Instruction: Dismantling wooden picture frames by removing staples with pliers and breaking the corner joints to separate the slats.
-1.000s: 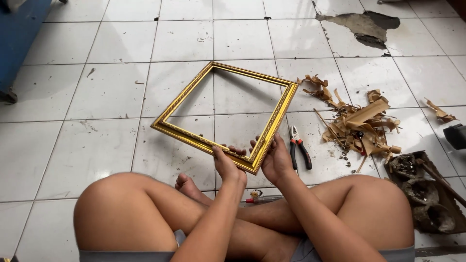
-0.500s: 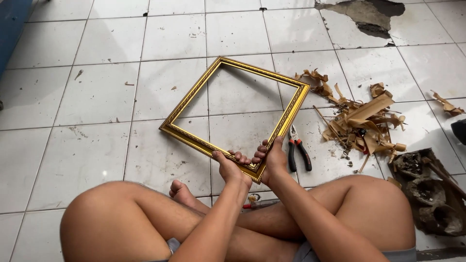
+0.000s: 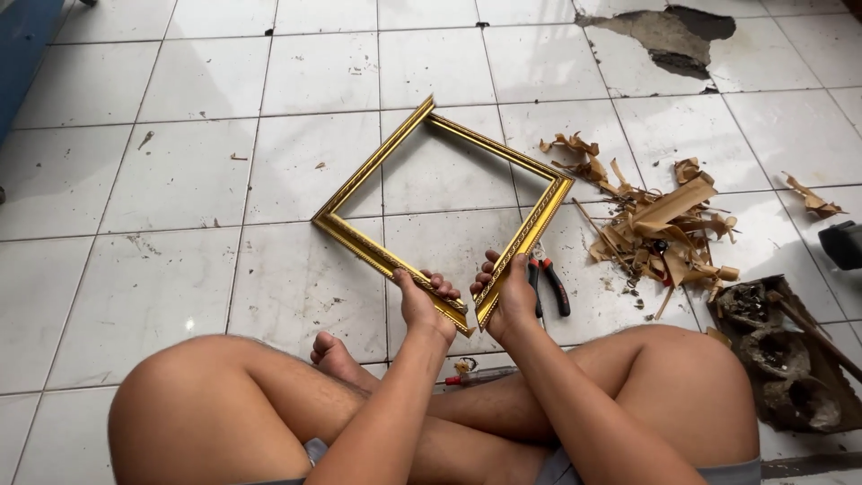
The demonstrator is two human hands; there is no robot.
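Makeshift floor workshop, worn white tiled floor (image 3: 296, 81), wood scraps (image 3: 660, 220), pliers (image 3: 549, 283), broken tile patch (image 3: 669, 36)

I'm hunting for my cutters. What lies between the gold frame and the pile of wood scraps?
In the head view, red-and-black pliers lie on the tiles between the gold frame and the wood scraps, beside the right hand.

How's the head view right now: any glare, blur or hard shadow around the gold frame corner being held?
Head view: soft, even daylight, no hard shadows; the gold picture frame shows only mild sheen, and its near corner between the left hand and right hand is sharp. Pale glare patches lie on the white floor tiles. The pliers and wood scraps are in focus; slight wide-angle bend at the edges.
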